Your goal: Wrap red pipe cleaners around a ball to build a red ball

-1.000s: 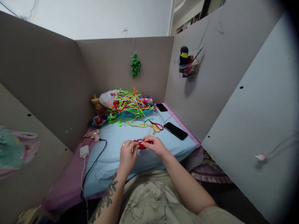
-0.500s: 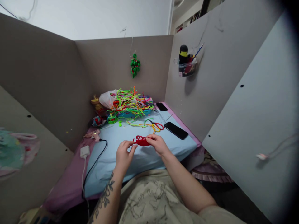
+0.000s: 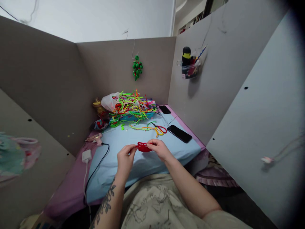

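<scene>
A small red pipe-cleaner piece point(image 3: 144, 147), flat with looped gaps along its top, is held level above the front of the blue-covered table point(image 3: 114, 165). My left hand point(image 3: 126, 158) pinches its left end between thumb and fingers. At the other end, my right hand point(image 3: 160, 149) grips it with thumb and forefinger, partly covering it. Just beyond my right hand lie scissors point(image 3: 162, 129) with red and yellow handles, beside a few loose coloured pipe cleaners point(image 3: 140, 128).
A tangled heap of pipe cleaners point(image 3: 133, 105) fills a blue container at the back. Two dark phones point(image 3: 179, 133) lie on the right. To the left are a pink glue gun point(image 3: 97, 138), a white adapter point(image 3: 86, 155) and cables. Grey panels point(image 3: 126, 70) enclose the table.
The fingers of my left hand have closed onto the left end of the red piece. Its raised loops now sit lower, and the piece looks more compact.
</scene>
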Tool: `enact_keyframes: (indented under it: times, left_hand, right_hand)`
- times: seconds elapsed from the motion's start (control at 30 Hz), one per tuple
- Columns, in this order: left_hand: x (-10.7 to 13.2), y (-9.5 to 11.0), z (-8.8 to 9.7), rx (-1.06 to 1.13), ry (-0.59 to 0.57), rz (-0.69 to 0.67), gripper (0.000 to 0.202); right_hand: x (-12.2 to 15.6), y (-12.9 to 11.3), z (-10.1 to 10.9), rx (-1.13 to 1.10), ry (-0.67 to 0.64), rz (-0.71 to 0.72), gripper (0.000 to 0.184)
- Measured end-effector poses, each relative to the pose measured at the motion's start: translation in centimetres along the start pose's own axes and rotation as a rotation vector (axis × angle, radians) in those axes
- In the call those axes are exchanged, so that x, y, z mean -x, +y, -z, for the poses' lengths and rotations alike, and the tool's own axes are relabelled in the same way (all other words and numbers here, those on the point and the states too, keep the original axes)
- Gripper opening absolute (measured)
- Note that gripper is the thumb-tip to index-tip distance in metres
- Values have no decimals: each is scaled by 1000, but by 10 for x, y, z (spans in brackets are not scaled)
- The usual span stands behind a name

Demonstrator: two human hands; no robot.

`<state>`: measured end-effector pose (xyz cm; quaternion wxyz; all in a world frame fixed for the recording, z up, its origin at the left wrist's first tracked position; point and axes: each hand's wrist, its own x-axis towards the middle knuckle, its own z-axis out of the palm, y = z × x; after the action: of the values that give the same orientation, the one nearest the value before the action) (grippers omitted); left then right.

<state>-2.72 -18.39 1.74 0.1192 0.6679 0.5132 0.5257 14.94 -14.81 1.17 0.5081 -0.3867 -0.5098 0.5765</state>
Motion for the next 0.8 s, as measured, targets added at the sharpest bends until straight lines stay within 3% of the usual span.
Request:
enact_keyframes:
  times: [0.13, 0.27, 0.57, 0.8]
  left_hand:
    - [-2, 0, -5, 158, -31, 164, 13]
    - [-5, 1, -8, 214, -51, 243, 12]
    - [-4, -4, -10, 262, -68, 250, 9]
    - [3, -6, -17, 418, -92, 255, 16]
  right_hand:
    - [1, -2, -1, -3, -23, -7, 19]
    - [3, -4, -3, -31, -76, -38, 21]
    - [4, 0, -10, -5, -68, -21, 22]
    - [5, 0, -16, -70, -19, -41, 28]
